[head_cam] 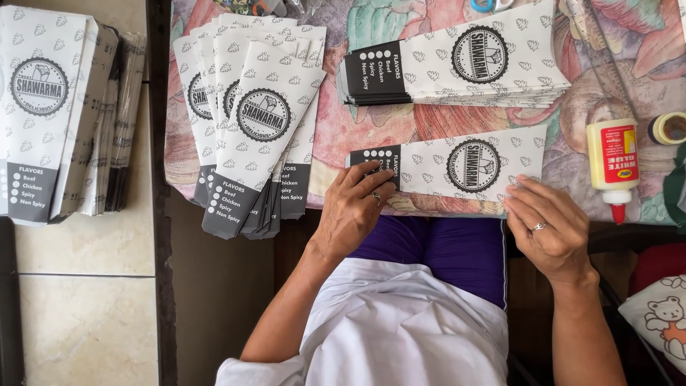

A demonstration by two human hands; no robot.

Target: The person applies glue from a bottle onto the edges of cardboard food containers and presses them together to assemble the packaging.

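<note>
Printed paper sleeve [457, 168] lies flat at desk [357, 132] near edge, long axis left-right, left hand [355, 207] grip pressing open-fingered on its dark end, right hand [547, 225] grip loosely open touching its right end, both equally near.

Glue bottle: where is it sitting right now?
In the head view the glue bottle lies on the floral tablecloth at the right, nozzle toward the person, beside a tape roll and beyond the right hand.
</note>
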